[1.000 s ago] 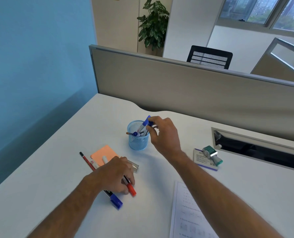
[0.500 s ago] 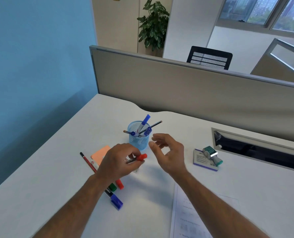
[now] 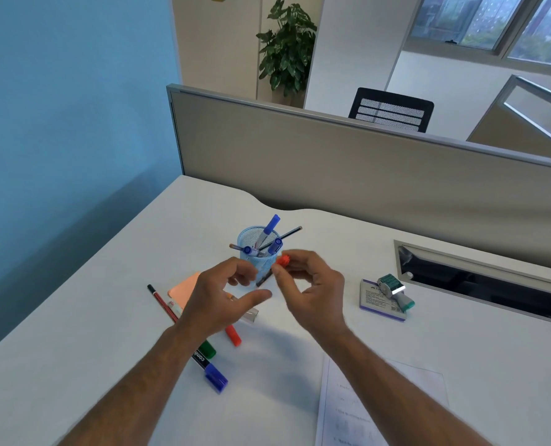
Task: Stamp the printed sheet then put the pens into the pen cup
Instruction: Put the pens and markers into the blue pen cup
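A blue mesh pen cup [image 3: 258,264] stands mid-desk with several pens leaning in it. Just in front of it, my right hand [image 3: 313,292] pinches a red-capped pen [image 3: 281,262] by its cap end, its dark barrel slanting down toward my left hand [image 3: 221,296]. That hand hovers with thumb and fingers apart, nothing gripped. On the desk under it lie a red marker [image 3: 234,338], a green marker [image 3: 208,349], a blue marker [image 3: 215,377] and a red pencil [image 3: 161,300]. The printed sheet [image 3: 367,410] lies near the front right.
A self-inking stamp [image 3: 396,291] rests on a purple-edged pad [image 3: 377,304] to the right. An orange sticky note [image 3: 184,289] and a small clear block [image 3: 251,315] lie left of centre. A cable slot [image 3: 480,281] and a grey partition [image 3: 364,169] close off the back.
My left hand lifted the red-capped pen from the desk toward the cup. My right hand left the cup, came back and took the pen's cap end; my left hand opened.
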Tool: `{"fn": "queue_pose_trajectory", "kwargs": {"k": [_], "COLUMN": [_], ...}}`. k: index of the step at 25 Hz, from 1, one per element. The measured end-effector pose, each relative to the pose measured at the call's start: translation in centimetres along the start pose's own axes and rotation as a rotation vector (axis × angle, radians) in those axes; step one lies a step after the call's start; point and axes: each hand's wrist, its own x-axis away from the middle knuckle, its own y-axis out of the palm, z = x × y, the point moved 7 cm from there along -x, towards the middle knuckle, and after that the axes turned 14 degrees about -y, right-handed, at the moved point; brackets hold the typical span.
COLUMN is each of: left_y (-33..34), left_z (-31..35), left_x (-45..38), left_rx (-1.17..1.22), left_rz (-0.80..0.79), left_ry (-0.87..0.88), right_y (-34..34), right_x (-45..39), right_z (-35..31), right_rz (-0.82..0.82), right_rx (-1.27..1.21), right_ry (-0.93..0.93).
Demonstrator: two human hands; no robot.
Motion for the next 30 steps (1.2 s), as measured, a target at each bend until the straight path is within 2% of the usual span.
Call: {"fn": "queue_pose_trajectory", "kwargs": {"k": [3, 6, 11, 17, 22, 24, 27, 30], "left_y": [-0.5, 0.5, 2.2, 3.0, 3.0, 2.5, 1.3, -0.4], "left_z": [-1.9, -3.0, -4.4, -6.0, -5.0, -3.7, -1.7, -0.5], "left_x": [0.2, 1.4, 2.0, 1.9, 1.9, 1.8, 1.2, 0.3], "left_rx": [-0.198, -0.436, -0.613, -0.688, -0.664, -0.611, -0.403, -0.117], "left_rz": [-0.111, -0.280, -0.362, -0.421, -0.352, -0.291, -0.146, 0.002], "left_ry": [0.048, 0.154, 0.183, 0.155, 0.245, 0.296, 0.237, 0.100], "right_y": [-1.3, -1.4, 1.1, 2.8, 3.4, 3.4, 2.8, 2.2], "right_x": [-2.2, -4.0, -4.8, -3.7, -2.6, -2.2, -1.5, -0.6], "right_z": [0.0, 0.2, 1.6, 4.3, 4.1, 4.3, 4.6, 3.9], "right_rz": [0.150, 0.168, -0.018, -0.189, -0.288, -0.304, -0.275, -0.187], "right_rx": [-0.042, -0.030, 0.114, 0.333, 0.585, 0.607, 0.495, 0.151], "right_ry": [-0.008, -0.019, 0.011, 0.101, -0.067, -0.054, 0.048, 0.108]}}
